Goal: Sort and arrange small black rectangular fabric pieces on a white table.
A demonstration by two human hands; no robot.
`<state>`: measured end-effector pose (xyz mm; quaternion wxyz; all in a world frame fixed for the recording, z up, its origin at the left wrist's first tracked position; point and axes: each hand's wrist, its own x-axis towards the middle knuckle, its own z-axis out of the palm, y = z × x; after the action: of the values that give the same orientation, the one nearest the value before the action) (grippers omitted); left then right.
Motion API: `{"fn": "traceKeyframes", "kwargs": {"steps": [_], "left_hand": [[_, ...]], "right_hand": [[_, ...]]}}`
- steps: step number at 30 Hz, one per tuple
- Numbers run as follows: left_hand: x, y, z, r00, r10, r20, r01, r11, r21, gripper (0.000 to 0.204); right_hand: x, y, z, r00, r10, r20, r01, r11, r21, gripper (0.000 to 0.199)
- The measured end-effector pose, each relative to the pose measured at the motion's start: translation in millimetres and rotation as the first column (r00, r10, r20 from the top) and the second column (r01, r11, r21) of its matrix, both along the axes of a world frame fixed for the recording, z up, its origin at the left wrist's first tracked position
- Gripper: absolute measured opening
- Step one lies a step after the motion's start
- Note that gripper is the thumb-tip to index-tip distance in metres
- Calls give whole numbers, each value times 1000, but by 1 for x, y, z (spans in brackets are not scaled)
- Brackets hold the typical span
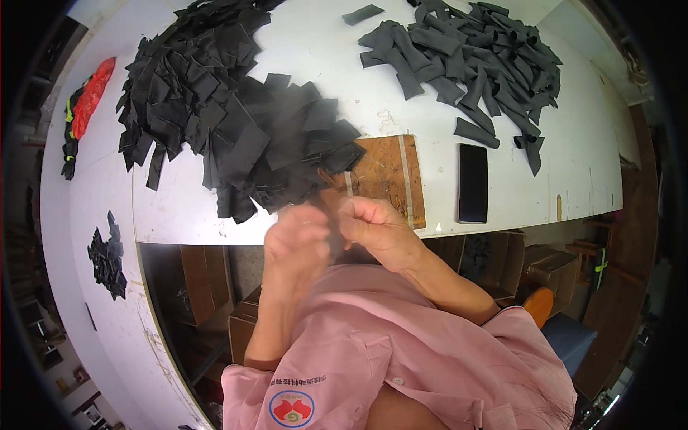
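Both my hands meet close together at the table's near edge, in front of a wooden board (387,172) with pale strips across it. My left hand (297,233) is blurred by motion, its fingers curled in. Beside it my right hand (376,223) is closed in a pinch, thumb against the fingers. A dark smear shows between them; what they hold is hidden or too blurred to name. Just beyond lies a large heap of flat black fabric pieces (247,140), spilling over the board's left part.
Dark grey fabric tubes (466,57) lie heaped at the far right of the white table (330,64). A black phone (473,184) rests right of the board. A red plastic bag (93,97) and a small black fabric pile (107,256) are on the left. Cardboard boxes (548,272) stand below.
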<state>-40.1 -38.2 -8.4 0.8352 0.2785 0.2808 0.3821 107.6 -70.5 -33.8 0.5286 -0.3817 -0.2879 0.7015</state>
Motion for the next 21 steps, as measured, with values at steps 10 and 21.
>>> {"fn": "traceKeyframes", "kwargs": {"steps": [10,21], "left_hand": [[9,-16,14,978,114,-176,-78,976,201,38],[34,-10,22,716,647,-264,-288,618,732,8]], "right_hand": [[14,13,14,942,-242,234,68,816,574,7],[8,19,57,644,-474,600,11,790,612,9]]}}
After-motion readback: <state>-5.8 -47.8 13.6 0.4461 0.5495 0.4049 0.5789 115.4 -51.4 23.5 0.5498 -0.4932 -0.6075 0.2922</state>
